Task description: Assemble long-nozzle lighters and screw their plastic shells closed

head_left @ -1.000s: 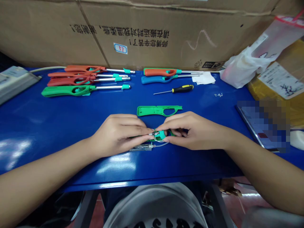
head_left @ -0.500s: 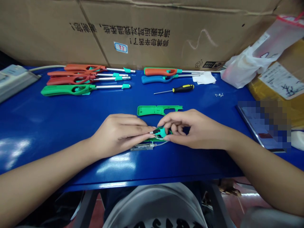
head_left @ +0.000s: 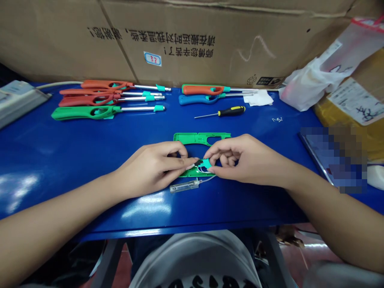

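My left hand (head_left: 159, 166) pinches a small black igniter piece (head_left: 198, 163) with thin white wires. From the other side, my right hand (head_left: 240, 158) grips the teal trigger (head_left: 207, 163), which meets the black piece. Both parts are over a green lighter shell half (head_left: 195, 173), partly covered by my fingers. In front of it lies a clear gas tank (head_left: 183, 186), its thin tube running towards my right fingers. Behind my hands rests the other green shell half (head_left: 189, 138), hollow side up.
Several assembled lighters (head_left: 87, 113) lie at the back left, and more lighters (head_left: 198, 99) at back centre. A screwdriver (head_left: 231, 112), small screws (head_left: 277, 119), a white tissue (head_left: 258, 99) and a phone (head_left: 321, 160) are further right. A large carton (head_left: 180, 24) walls off the back.
My left fingers have curled and drawn back a little, uncovering more of the shell half and wires. The gas tank has shifted slightly right and turned at an angle.
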Demonstrator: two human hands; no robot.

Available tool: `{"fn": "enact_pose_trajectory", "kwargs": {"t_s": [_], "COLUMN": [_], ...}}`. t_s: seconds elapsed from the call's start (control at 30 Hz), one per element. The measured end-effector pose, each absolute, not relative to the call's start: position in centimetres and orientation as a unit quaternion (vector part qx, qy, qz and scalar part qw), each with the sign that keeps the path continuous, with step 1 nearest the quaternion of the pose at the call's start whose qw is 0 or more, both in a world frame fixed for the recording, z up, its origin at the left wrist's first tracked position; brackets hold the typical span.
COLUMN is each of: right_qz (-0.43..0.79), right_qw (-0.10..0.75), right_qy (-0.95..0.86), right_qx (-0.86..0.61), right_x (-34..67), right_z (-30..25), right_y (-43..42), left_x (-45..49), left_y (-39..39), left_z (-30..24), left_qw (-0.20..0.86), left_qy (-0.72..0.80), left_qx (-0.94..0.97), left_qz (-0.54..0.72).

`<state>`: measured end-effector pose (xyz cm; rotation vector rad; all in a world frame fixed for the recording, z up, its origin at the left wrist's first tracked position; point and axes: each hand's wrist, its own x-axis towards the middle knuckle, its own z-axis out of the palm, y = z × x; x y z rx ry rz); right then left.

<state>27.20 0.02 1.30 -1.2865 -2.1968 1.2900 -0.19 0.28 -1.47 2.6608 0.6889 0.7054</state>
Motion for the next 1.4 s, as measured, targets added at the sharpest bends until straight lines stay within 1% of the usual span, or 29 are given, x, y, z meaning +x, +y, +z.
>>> {"fn": "enact_pose_trajectory", "kwargs": {"t_s": [0.13, 0.33, 0.53, 0.73, 1.13, 1.3, 1.4], "right_qz": [0.453, 0.466, 0.452, 0.448, 0.479, 0.454, 0.426], "right_qw": [0.158, 0.170, 0.168, 0.165, 0.126, 0.115, 0.115], "right_qy": [-0.748, -0.736, -0.750, -0.749, -0.732, -0.754, -0.779], "right_qx": [-0.459, -0.462, -0.453, -0.460, -0.468, -0.460, -0.444], "right_x": [26.91, 26.68, 26.85, 27.14, 27.23, 27.15, 27.02], "right_z": [1.14, 1.21, 1.15, 1.37, 1.45, 1.53, 1.69], "right_y": [-0.01, 0.08, 0.31, 0.23, 0.05, 0.11, 0.21], "left_x": [-0.17, -0.04, 0.14, 0.18, 0.20, 0.27, 0.25], "left_y": [0.39, 0.24, -0.22, -0.31, -0.38, -0.42, -0.51], "left_z": [-1.70, -1.75, -1.36, -1.19, -1.34, -1.39, -1.35], "left_qw": [0.175, 0.182, 0.166, 0.173, 0.179, 0.177, 0.153], "left_qy": [0.240, 0.247, 0.247, 0.244, 0.243, 0.245, 0.239], "left_qx": [0.912, 0.903, 0.917, 0.929, 0.930, 0.932, 0.940], "left_qz": [0.284, 0.301, 0.265, 0.220, 0.208, 0.200, 0.188]}}
